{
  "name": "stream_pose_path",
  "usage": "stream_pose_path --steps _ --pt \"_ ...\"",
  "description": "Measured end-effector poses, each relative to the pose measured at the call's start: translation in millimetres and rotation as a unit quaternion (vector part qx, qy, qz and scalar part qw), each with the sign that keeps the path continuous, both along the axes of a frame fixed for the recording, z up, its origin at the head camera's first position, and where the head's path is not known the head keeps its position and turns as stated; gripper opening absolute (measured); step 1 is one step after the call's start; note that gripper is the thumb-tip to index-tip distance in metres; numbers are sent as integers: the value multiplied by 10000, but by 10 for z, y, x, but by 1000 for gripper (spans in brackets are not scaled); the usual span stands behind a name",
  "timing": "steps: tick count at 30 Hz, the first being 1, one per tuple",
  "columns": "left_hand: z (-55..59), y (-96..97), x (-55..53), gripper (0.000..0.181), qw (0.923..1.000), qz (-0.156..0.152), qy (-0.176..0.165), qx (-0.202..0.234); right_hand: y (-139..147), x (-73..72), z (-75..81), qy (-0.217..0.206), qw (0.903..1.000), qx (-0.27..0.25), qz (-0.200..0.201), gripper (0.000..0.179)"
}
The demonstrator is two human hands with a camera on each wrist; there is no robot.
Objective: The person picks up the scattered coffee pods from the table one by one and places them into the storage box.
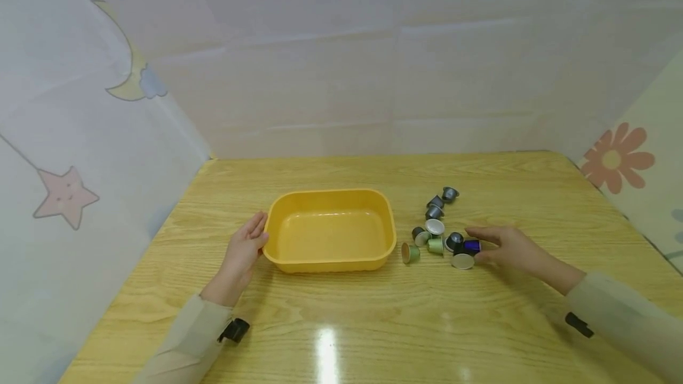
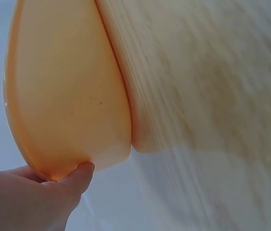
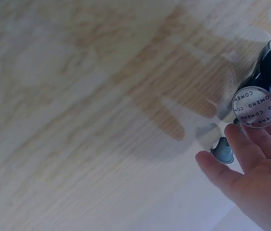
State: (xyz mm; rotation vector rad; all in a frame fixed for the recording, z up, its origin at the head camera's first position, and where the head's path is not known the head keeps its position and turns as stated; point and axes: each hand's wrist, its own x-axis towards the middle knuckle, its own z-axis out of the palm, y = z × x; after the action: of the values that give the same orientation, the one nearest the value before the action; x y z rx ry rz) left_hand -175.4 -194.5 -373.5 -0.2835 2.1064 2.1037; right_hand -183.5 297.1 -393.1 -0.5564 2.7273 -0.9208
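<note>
A yellow plastic basin (image 1: 329, 266) stands on the wooden table. My left hand (image 1: 243, 250) is at its left end; its fingers lie along the outside, and in the left wrist view the thumb (image 2: 85, 168) touches the outer wall. To the right of the basin lies a loose group of coffee capsules. My right hand (image 1: 509, 249) reaches in from the right, fingers apart around a purple capsule (image 1: 472, 246). In the right wrist view a capsule with a printed silver lid (image 3: 254, 107) sits between thumb and fingers; I see no clear pinch.
Near the right hand are a black capsule (image 1: 455, 240) and a pale-lidded capsule (image 1: 462, 262). Green capsules (image 1: 436, 246) lie nearer the basin, with grey ones (image 1: 450, 194) farther back. The table (image 1: 363, 325) meets a cloth-covered wall (image 1: 320, 93) at its far edge.
</note>
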Motion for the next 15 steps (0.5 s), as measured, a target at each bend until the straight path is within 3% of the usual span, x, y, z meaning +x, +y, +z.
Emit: stream_pose_path --steps 9,15 --pt "-16 -20 24 60 10000 28 -16 89 -2 -36 -61 111 9999 50 27 57" --pt "-28 -6 1 60 9999 36 69 147 28 -42 -22 116 9999 4 -76 56"
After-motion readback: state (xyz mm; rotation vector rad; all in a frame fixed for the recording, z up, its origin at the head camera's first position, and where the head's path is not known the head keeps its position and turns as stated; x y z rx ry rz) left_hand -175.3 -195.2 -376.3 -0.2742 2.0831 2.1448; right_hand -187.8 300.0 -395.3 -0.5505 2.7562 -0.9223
